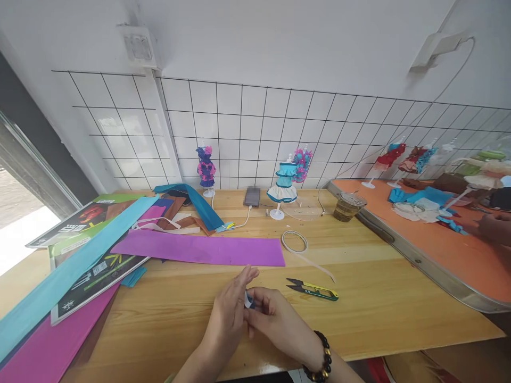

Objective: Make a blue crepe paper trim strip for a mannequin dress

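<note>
Both my hands meet over the front middle of the wooden table. Between them is a small dark blue and white piece point(249, 301), mostly hidden, so its kind cannot be made out. My right hand point(275, 314), with a beaded bracelet at the wrist, has its fingers curled and closed on that piece. Upright beside it, my left hand point(229, 304) has its fingers stretched out and its palm against the piece. Yellow and green thread snips point(313, 290) lie to the right of my hands. Behind them lies a long purple strip point(207, 250) of crepe paper or cloth.
A roll of narrow tape point(294, 250) lies behind the snips. Dressed mini mannequins stand at the back, one in a turquoise dress point(284, 183). Magazines point(96, 276) and a light blue strip point(80, 266) cover the left side. At right, another person's hand point(495, 227) is over an orange table point(439, 250).
</note>
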Motion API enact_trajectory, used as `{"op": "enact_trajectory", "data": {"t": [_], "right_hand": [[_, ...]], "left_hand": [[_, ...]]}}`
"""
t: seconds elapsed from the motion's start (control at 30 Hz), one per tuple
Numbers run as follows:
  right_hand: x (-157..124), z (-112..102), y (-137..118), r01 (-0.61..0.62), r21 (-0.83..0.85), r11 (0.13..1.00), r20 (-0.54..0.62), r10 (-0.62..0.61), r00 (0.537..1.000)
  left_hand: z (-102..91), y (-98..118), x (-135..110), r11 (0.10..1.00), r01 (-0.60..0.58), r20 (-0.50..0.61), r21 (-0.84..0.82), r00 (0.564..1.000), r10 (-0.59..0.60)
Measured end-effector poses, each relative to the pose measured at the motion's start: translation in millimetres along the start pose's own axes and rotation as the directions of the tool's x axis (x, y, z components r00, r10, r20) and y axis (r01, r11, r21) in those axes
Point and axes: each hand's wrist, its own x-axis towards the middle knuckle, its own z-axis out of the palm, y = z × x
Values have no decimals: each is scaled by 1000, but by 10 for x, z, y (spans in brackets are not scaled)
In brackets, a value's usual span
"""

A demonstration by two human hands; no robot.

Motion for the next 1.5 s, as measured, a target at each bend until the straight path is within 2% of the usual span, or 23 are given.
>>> {"op": "enact_trajectory", "data": {"t": [0.2, 0.27, 0.4, 0.5, 0.63, 0.73, 0.8, 0.87, 0.97, 1.03, 1.07, 1.13, 1.2, 1.3, 1.43, 1.5], "right_hand": [[-10, -22, 30, -14, -3, 1000, -47, 14, 999], [0, -8, 79, 31, 83, 996, -56, -26, 998], [10, 38, 127, 83, 265, 961, 4, -87, 996], [-5, 55, 110, 95, 255, 962, -30, -91, 995], [-14, 55, 44, 183, 99, 978, -118, -171, 978], [-12, 29, 3, 224, 11, 975, -184, -218, 959], [-15, -13, -6, 239, -112, 965, -248, -260, 933], [-20, -64, -4, 275, -312, 909, -269, -362, 893], [-10, -111, 12, 337, -631, 699, -163, -544, 823], [14, -98, 22, 341, -763, 549, -80, -604, 793], [29, -79, 26, 334, -804, 492, -50, -616, 786], [61, -26, 27, 315, -851, 421, -13, -617, 787], [85, 28, 23, 311, -865, 395, 20, -590, 807], [102, 68, 22, 338, -825, 453, 65, -518, 853], [94, 47, 44, 331, -650, 684, 49, -396, 917], [79, 30, 51, 279, -591, 757, 26, -327, 944]], "left_hand": [[-42, -3, 9, 992, -100, -88, 77, 990, 107], [-32, -6, 8, 994, -94, -107, 48, 989, 99], [-1, -6, 1, 998, -54, -41, 12, 998, 54], [6, 27, -5, 999, -5, -22, 36, 1000, 6], [0, 70, -16, 997, 83, -31, 7, 996, -82], [-22, 65, -12, 999, 38, -25, -1, 999, -38], [-51, 59, 4, 1000, 9, -24, 19, 1000, -9], [-85, 63, 22, 999, 31, -21, 19, 999, -30], [-120, 92, 35, 980, 154, 4, -129, 988, -154], [-126, 112, 27, 895, 272, 43, -353, 961, -275], [-126, 120, 21, 816, 324, 68, -479, 941, -333], [-127, 128, 14, 625, 377, 116, -683, 901, -417], [-136, 126, 17, 496, 371, 108, -785, 870, -481], [-168, 110, 32, 462, 339, 34, -820, 833, -552], [-216, 82, 19, 479, 298, -54, -825, 804, -592], [-232, 70, -12, 536, 268, -119, -800, 805, -581]]}}
